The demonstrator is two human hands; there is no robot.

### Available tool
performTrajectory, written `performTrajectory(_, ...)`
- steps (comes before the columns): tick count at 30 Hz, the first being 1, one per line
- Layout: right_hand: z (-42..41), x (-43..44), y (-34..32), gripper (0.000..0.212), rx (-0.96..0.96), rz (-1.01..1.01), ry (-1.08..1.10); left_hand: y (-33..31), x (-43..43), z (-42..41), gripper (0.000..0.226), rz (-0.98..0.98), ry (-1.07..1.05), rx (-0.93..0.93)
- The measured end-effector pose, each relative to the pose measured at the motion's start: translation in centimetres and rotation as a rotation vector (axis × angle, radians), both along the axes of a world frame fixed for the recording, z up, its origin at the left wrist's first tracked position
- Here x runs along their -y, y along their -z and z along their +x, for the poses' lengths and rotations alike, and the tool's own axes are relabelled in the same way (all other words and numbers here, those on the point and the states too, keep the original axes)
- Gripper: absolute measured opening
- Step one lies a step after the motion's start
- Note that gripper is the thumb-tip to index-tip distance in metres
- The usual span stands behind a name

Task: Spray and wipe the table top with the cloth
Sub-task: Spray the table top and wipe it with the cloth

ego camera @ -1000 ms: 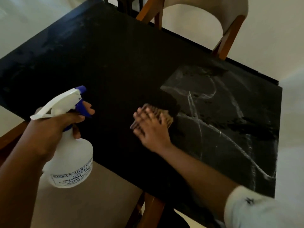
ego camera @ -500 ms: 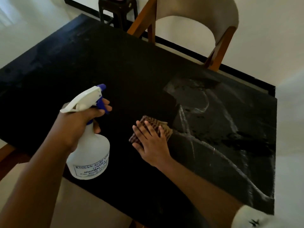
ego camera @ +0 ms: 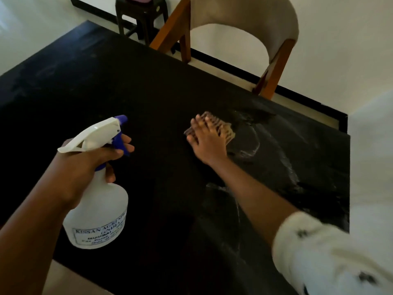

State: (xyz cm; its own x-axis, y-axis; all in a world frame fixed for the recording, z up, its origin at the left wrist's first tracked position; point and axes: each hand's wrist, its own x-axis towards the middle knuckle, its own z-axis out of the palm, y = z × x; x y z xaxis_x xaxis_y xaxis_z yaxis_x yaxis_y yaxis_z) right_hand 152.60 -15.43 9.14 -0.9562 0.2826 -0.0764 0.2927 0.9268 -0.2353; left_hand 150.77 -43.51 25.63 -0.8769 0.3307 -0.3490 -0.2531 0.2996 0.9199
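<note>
The black table top [ego camera: 127, 86] fills most of the view, with wet grey smears across its right half. My right hand [ego camera: 207, 141] lies flat, fingers spread, pressing a brown ribbed cloth [ego camera: 228, 132] onto the table near the middle; the hand covers most of the cloth. My left hand [ego camera: 85, 165] grips the neck of a white spray bottle [ego camera: 97, 211] with a white head and blue nozzle and trigger, held upright above the table's near left part, nozzle aimed toward the table's middle.
A beige chair with wooden legs [ego camera: 274, 67] stands at the table's far edge. A small dark stool [ego camera: 141, 15] sits on the pale floor behind it. The table's right edge [ego camera: 348, 177] drops to white floor.
My right hand has slid the cloth away from me toward the far side of the table. The spray bottle has shifted right and forward over the table as the view moved.
</note>
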Motion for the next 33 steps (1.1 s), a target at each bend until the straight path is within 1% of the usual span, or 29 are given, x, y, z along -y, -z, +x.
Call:
performTrajectory(2,3.5,3.2,0.4,0.059,-0.046,0.022,-0.102,-0.2,-0.7,-0.2,0.032,0.018,-0.003,0.007)
performTrajectory(4,5.2,4.2,0.8,0.058,-0.038,0.033,-0.185,-0.3,-1.4,-0.4,0.03,0.029,-0.006,0.009)
performTrajectory(7,3.4,1.9,1.0,0.057,-0.043,0.051,-0.232,0.0,-2.7,-1.1,0.03,0.038,0.01,-0.008)
performTrajectory(10,-1.0,-3.2,0.9,0.056,-0.01,0.061,-0.081,0.4,-3.9,-1.7,0.033,0.049,0.013,-0.032)
performTrajectory(12,-3.9,-7.4,0.4,0.057,0.067,0.061,0.034,0.7,-5.0,-1.9,0.032,0.084,0.005,-0.047)
performTrajectory(15,-6.0,-10.3,-0.5,0.058,0.141,0.053,0.108,1.0,-7.0,-1.7,0.035,0.15,0.006,-0.106)
performTrajectory(17,-5.4,-9.7,-0.4,0.058,0.131,0.048,0.101,1.3,-8.3,-1.4,0.036,0.189,0.01,-0.156)
performTrajectory(21,-1.9,-7.5,0.1,0.057,0.047,0.087,-0.092,2.3,-10.5,-1.3,0.037,0.258,0.001,-0.237)
performTrajectory(24,-2.1,-8.3,0.1,0.055,0.029,0.102,-0.152,3.3,-11.6,-1.8,0.04,0.279,0.014,-0.27)
performTrajectory(27,-4.9,-10.5,0.3,0.055,0.025,0.121,-0.119,3.8,-12.6,-2.5,0.042,0.33,0.011,-0.321)
performTrajectory(31,-9.1,-15.0,0.5,0.056,0.034,0.115,0.048,4.0,-13.6,-3.5,0.04,0.378,-0.008,-0.383)
performTrajectory(33,-10.6,-17.1,0.2,0.056,0.052,0.103,0.096,4.0,-13.9,-3.9,0.04,0.401,-0.012,-0.394)
